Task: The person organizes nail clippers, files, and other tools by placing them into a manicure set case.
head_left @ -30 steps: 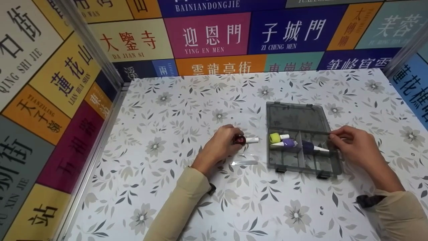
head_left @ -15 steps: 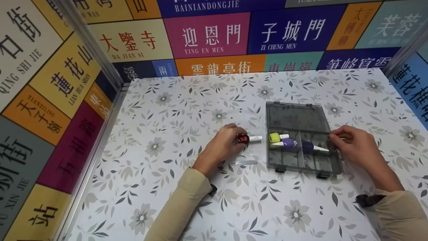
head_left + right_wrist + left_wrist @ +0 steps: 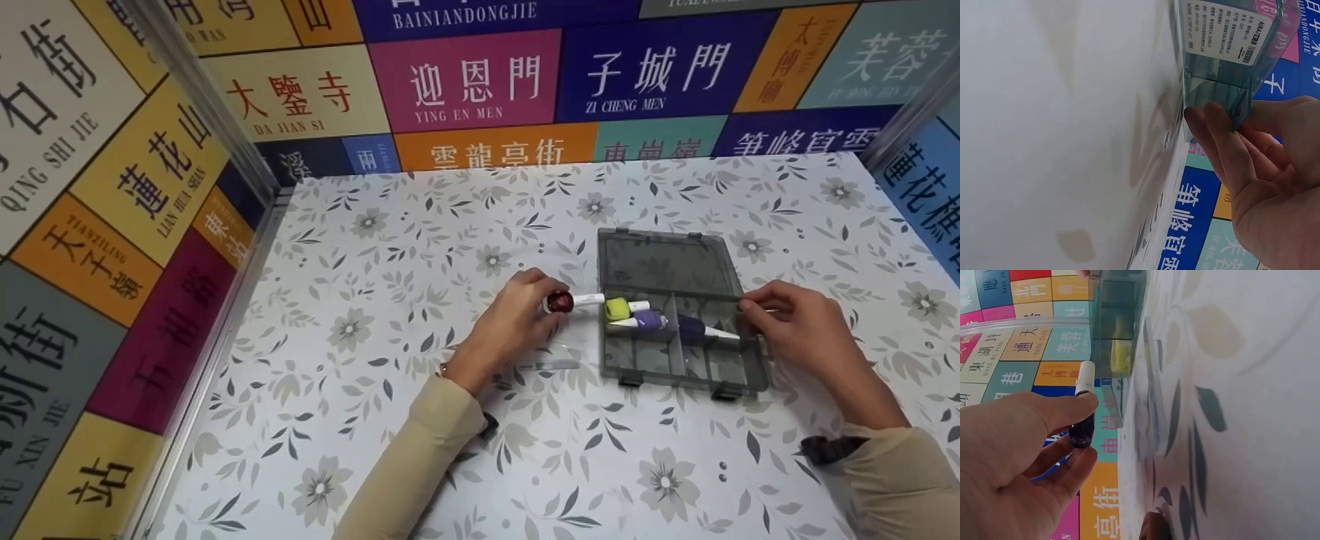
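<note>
My left hand [image 3: 510, 322] pinches a dark red nail polish bottle [image 3: 560, 301] between thumb and fingers. Its white cap [image 3: 1086, 376] points right, its tip close to the left wall of a grey see-through compartment box [image 3: 660, 381]. The lid [image 3: 664, 262] lies folded back, away from me. Inside, a yellow-green nail polish bottle [image 3: 618, 308] and a purple one [image 3: 649, 319] share the back left compartment. A dark blue one [image 3: 691, 328] lies in the back right compartment. My right hand [image 3: 806, 322] grips the box's right edge, with its fingertips [image 3: 1216, 115] at the corner.
A clear plastic strip [image 3: 551, 365] lies on the table below my left hand, left of the box. A flower-patterned cloth [image 3: 330, 255] covers the table. Panels with large lettering [image 3: 472, 79] stand behind and at both sides.
My left hand has lifted the dark red nail polish bottle slightly and moved it right, toward the box. My right hand stays at the box's edge.
</note>
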Motion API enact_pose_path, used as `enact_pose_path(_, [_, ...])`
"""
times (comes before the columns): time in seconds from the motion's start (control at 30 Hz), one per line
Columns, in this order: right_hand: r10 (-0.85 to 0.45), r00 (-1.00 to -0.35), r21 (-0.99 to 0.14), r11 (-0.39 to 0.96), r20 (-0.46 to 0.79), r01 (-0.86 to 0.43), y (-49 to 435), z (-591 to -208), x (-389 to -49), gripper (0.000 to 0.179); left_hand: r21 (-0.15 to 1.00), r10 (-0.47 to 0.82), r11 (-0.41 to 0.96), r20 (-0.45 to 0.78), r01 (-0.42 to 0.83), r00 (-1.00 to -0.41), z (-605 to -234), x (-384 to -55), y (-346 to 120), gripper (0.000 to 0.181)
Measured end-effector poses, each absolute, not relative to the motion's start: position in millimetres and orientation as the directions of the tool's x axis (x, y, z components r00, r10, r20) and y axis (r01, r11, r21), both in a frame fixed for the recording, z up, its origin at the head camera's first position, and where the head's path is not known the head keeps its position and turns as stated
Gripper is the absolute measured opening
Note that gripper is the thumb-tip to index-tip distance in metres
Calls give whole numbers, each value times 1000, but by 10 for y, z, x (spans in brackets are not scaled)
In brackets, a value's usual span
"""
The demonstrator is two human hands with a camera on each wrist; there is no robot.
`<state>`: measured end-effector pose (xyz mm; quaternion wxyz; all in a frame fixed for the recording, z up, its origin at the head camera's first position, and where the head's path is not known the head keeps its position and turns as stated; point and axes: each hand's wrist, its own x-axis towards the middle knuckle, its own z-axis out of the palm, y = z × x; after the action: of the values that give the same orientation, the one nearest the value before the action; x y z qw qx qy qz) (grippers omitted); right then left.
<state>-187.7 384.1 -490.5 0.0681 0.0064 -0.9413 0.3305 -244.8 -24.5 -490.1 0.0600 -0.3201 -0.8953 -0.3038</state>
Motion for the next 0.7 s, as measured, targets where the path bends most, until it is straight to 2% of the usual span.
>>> enact_pose_path(0.47, [40,-993,-627,778,107,-37,3859,-4905,-1883,21,467,562,611,314,640,-765,-4845,-2459,-108,29])
enact_pose_path(0.7, [40,-993,-630,776,111,-39,3855,-4913,-1875,23,446,594,576,346,685,-726,-4802,-2448,84,28])
